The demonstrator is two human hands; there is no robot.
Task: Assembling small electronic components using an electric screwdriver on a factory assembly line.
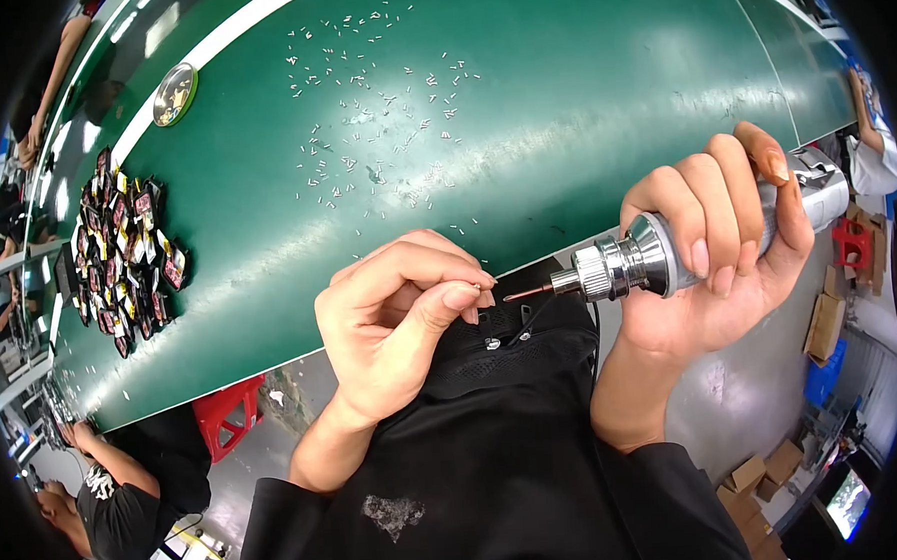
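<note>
Silver driver point(625, 263), gripped in the right hand point(712, 243), holds its bit point(531, 292) just beside the left hand point(390, 305), whose fingertips point(458, 297) pinch together, contents indiscernible. I judge this tip loading; next requires steady alignment.

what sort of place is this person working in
Probably a factory assembly workshop: the right hand grips what looks like a powered screwdriver, small pale pieces lie scattered over a long green bench, and another person is beside it.

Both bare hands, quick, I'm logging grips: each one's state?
Left hand: pinched closed; whether holding anything can't be told.
Right hand: closed around silver, cylindrical, metal-nosed screwdriver.
</note>
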